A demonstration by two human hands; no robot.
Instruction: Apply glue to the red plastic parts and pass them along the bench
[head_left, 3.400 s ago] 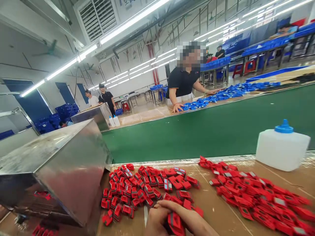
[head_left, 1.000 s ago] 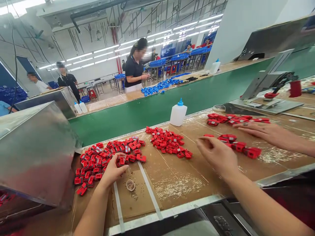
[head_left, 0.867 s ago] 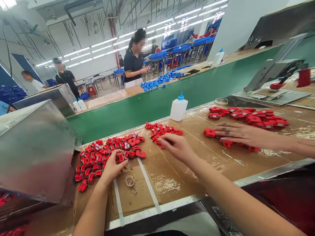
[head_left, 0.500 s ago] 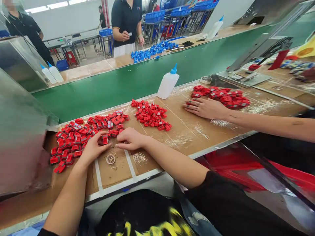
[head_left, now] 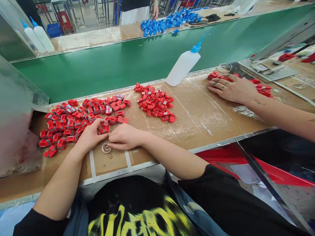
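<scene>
The person's left hand (head_left: 90, 133) lies palm down at the right edge of a heap of small red plastic pieces (head_left: 83, 119), its forearm angled up from the lower left. Its fingers (head_left: 99, 126) curl downward over a red piece (head_left: 105, 129), but whether they have hold of it cannot be told. The right hand (head_left: 125, 137) reaches across the body from a black sleeve (head_left: 194, 175), with the forearm lying low and nearly level. It rests palm down with the fingers loosely extended toward the left hand, just beside it, and shows nothing in its grip. Below the fingertips, a small round ring (head_left: 106, 147) lies on a cardboard sheet (head_left: 108, 162) marked by white tape strips (head_left: 128, 161).

A second heap of red pieces (head_left: 155, 103) sits on the plastic-covered surface (head_left: 197, 114), well apart from both hands. Beyond it stands a white glue bottle (head_left: 183, 64) with a blue nozzle, at the edge of a green conveyor belt (head_left: 98, 70). A co-worker's ringed hand (head_left: 231, 88) presses on more red pieces (head_left: 263, 89) at the right.
</scene>
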